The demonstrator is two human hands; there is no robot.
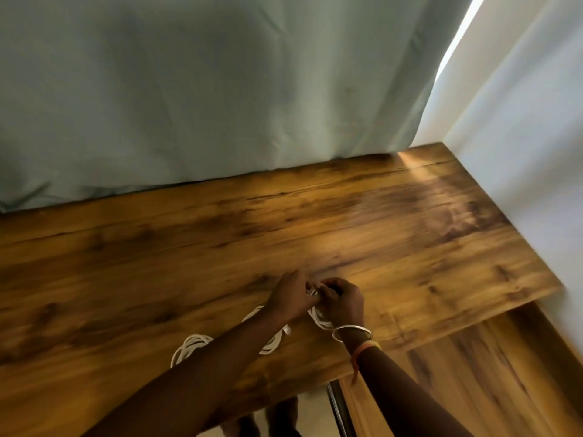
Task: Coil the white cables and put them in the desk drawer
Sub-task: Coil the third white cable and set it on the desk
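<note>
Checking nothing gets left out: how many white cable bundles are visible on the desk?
3: one bundle gripped between both hands, one coil left of the left forearm, one between the forearms. The arms may hide more.

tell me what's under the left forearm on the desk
White cable loops lie on the wooden desk, showing on both sides of the left forearm. The stretch directly beneath it is covered, so whether they join cannot be seen.

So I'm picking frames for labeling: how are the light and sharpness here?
Head view: a bright overexposed strip beside the curtain, a warm glare streak on the desk, wide-angle bending at the edges; both hands, left hand, right hand, and the white cables are soft, dim.
</note>
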